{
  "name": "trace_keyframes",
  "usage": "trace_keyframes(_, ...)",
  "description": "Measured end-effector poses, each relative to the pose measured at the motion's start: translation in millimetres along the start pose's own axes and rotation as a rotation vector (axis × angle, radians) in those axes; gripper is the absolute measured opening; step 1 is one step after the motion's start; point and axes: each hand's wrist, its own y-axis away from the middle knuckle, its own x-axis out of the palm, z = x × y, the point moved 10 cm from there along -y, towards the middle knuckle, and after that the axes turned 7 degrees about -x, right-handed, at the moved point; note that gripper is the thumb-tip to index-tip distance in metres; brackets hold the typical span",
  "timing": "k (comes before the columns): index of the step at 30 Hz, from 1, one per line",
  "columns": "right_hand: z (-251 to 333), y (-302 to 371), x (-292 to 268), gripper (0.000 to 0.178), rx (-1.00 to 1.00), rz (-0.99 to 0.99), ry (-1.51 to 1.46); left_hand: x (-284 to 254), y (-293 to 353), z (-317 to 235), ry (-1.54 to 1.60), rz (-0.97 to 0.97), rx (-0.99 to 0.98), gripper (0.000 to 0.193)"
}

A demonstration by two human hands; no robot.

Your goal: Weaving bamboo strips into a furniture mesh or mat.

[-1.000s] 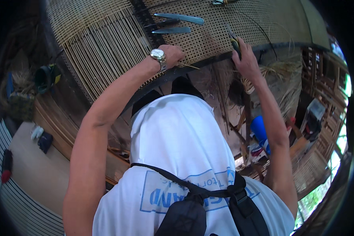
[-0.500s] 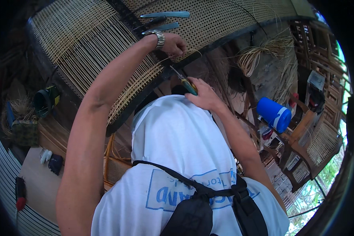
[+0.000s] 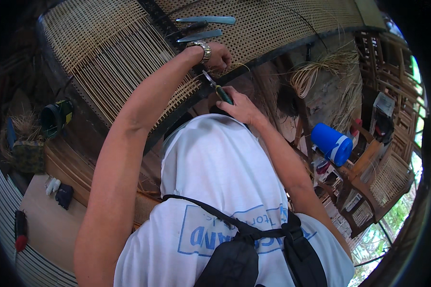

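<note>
My left hand (image 3: 219, 57), a metal watch on its wrist, is closed over the dark frame bar at the edge of the woven cane panel (image 3: 124, 60). A thin cane strand (image 3: 242, 65) curves out beside its fingers, apparently pinched in them. Just below, my right hand (image 3: 242, 107) grips green-handled pliers (image 3: 223, 95). Their metal tip points up-left at the frame bar, close under my left hand. Long parallel strands cross the panel to my left, with a tighter woven band by the near bar. My left hand partly hides where the strand enters the weave.
Two pale blades (image 3: 206, 20) and a dark-handled tool (image 3: 192, 27) lie on finished cane mesh beyond my left hand. At right are a cane coil (image 3: 304, 79), a blue jug (image 3: 331, 143) and a wooden chair (image 3: 383, 182). A dark bucket (image 3: 56, 118) stands left.
The pliers and my right hand have moved slightly up and left, bringing the tip nearer my left hand. My left hand has shifted a little to the right in view.
</note>
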Motion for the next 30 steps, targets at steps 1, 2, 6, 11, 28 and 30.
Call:
trace_keyframes(1, 0, 0, 3, 0.069, 0.001, 0.0, 0.002, -1, 0, -1, 0.001, -0.001, 0.002, 0.011)
trace_keyframes(2, 4, 0, 6, 0.068, -0.032, -0.027, -0.027, 0, 0, 0, 0.006, 0.002, -0.003, 0.011)
trace_keyframes(6, 12, 3, 13, 0.063, -0.038, -0.07, -0.042, 0, -4, 0, 0.023, 0.005, 0.024, 0.011)
trace_keyframes(11, 5, 6, 26, 0.057, 0.071, -0.051, -0.099, 2, -8, 3, 0.034, -0.004, 0.022, 0.011)
trace_keyframes(28, 45, -46, -183, 0.071, -0.647, -0.893, 1.075, 105, 82, -51, 0.624, -0.008, -0.075, 0.02)
trace_keyframes(30, 61, -36, -155, 0.071, -0.715, -0.8, 0.813, 86, 98, -31, 0.655, -0.161, -0.068, 0.019)
